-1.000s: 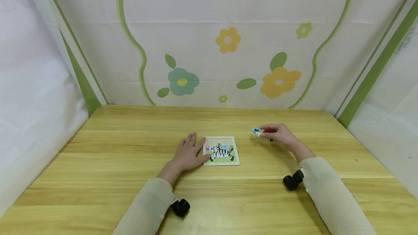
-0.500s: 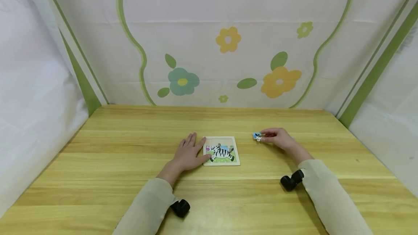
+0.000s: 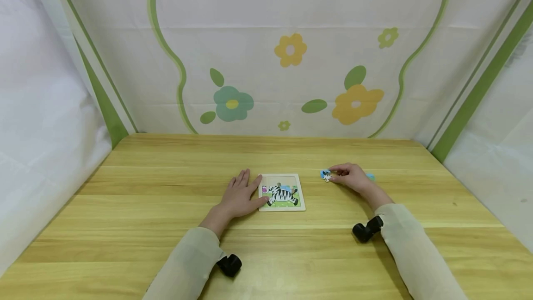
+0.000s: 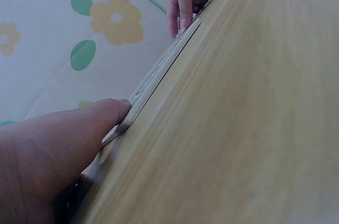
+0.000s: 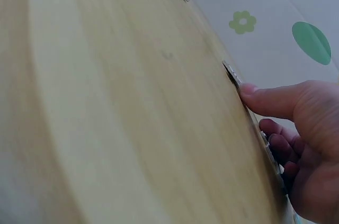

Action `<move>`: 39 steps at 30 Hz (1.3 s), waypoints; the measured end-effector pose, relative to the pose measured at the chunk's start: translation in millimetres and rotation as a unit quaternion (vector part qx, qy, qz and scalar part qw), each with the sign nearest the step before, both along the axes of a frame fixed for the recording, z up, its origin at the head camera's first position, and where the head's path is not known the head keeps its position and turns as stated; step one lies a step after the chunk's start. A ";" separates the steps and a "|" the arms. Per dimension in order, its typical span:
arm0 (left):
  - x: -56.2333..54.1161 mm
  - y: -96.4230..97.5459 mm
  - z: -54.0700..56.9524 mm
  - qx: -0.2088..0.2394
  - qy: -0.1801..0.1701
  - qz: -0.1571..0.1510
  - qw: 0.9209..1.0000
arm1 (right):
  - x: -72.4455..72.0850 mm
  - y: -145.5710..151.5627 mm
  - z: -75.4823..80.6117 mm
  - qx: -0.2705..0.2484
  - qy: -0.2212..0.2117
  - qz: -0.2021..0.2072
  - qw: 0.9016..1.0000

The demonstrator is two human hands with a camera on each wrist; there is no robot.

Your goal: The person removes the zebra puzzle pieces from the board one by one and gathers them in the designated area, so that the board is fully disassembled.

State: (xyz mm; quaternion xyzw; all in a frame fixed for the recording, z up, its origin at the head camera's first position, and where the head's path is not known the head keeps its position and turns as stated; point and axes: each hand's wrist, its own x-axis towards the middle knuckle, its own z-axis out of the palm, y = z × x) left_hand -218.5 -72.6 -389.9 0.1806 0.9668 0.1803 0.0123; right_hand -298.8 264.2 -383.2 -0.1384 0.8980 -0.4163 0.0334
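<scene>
A square zebra puzzle board [image 3: 282, 192] with a pale frame lies on the table; its lower part shows a striped body on green, its upper part bare wood. My left hand [image 3: 240, 198] rests with fingers spread at the board's left edge, thumb over the frame. To the right of the board, my right hand [image 3: 353, 177] pinches a puzzle piece [image 3: 325, 175] with blue and black-and-white stripes between thumb and fingers. In the right wrist view the piece [image 5: 231, 74] is tilted close to the tabletop. A second, blue piece [image 3: 370, 177] shows partly behind the right hand.
The wooden table [image 3: 266, 253] runs back to a white flowered cloth [image 3: 258, 68]. White cloth sides stand left and right. Black cameras [image 3: 230, 265] are worn on both wrists.
My right hand has come down nearer the table and slightly left, and the pinched puzzle piece has turned. The blue piece behind it has come into view. My left hand stays put.
</scene>
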 end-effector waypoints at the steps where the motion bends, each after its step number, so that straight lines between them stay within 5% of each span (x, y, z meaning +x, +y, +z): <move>1: -0.1 0.1 0.2 0.000 0.000 0.000 1.000 | 0.3 -0.4 0.1 0.003 0.001 0.001 1.000; 31: 1.1 1.2 3.0 0.002 0.006 -0.001 1.000 | 4.4 -0.6 13.0 0.045 -0.009 0.037 0.998; 39: 1.2 0.2 2.8 0.016 -0.001 0.003 1.000 | 9.3 -7.5 22.1 0.093 0.031 0.050 0.994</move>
